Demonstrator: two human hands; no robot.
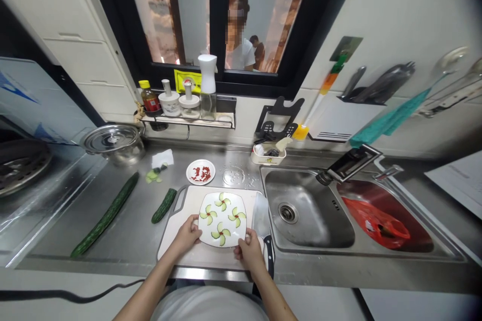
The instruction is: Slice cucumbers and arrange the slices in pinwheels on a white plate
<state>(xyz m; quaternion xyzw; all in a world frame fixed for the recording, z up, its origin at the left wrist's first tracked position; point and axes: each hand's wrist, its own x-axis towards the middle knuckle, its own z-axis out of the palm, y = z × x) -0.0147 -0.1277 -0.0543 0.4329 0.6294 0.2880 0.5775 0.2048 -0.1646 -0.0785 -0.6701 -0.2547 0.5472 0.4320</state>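
A white squarish plate (223,218) carries several flower shapes of cucumber slices (220,234) with small red bits at their centres. My left hand (189,234) pinches its left edge, and my right hand (249,251) grips its lower right edge. Beneath the plate is a pale cutting board (181,253); whether the two touch I cannot tell. A kitchen knife (260,215) lies along the board's right side, its black handle toward me. Left of the board are a cucumber piece (164,205) and a long whole cucumber (107,215). Behind it, a small plate (201,172) holds chopped red bits.
A double sink (309,210) with a black faucet (348,163) is at the right, a red plastic bag (376,223) in its far basin. Cucumber scraps (153,176) and a white tissue (163,158) lie near a lidded steel pot (115,143). A seasoning shelf (188,119) hangs below the window.
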